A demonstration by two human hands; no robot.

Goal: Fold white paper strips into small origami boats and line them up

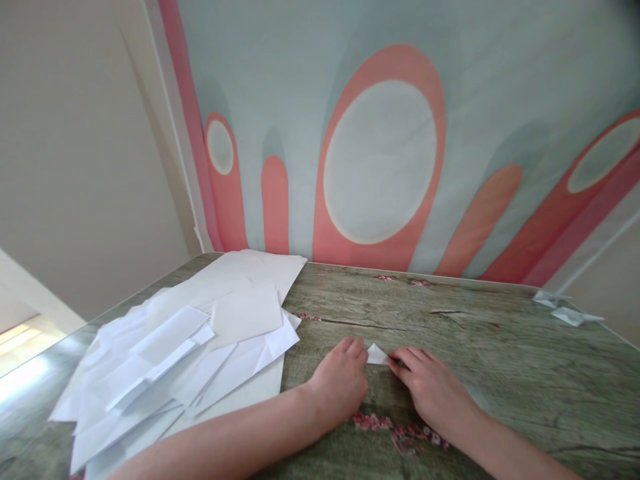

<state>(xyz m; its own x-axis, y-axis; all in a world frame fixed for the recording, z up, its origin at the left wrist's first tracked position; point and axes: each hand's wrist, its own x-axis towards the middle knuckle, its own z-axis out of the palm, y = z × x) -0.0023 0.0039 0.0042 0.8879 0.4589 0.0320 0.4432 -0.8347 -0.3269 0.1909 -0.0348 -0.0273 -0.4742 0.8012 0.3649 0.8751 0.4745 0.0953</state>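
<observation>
A small piece of folded white paper [377, 355] with a pointed top lies on the wood-patterned table between my two hands. My left hand [345, 377] is closed at its left end, the fingers curled and partly hiding that side. From the right, my right hand [425, 380] pinches the other corner between thumb and fingers. Only the middle of the paper shows. Left of my left hand spreads a large pile of white paper sheets [245, 317], some of them creased or folded.
Two small folded paper pieces [575, 317] lie by the table's far right edge. The table [490, 360] has a wood pattern with pink flower prints. Behind it hangs a pale green backdrop [295, 73] with coral shapes. A grey wall [85, 133] stands at the left.
</observation>
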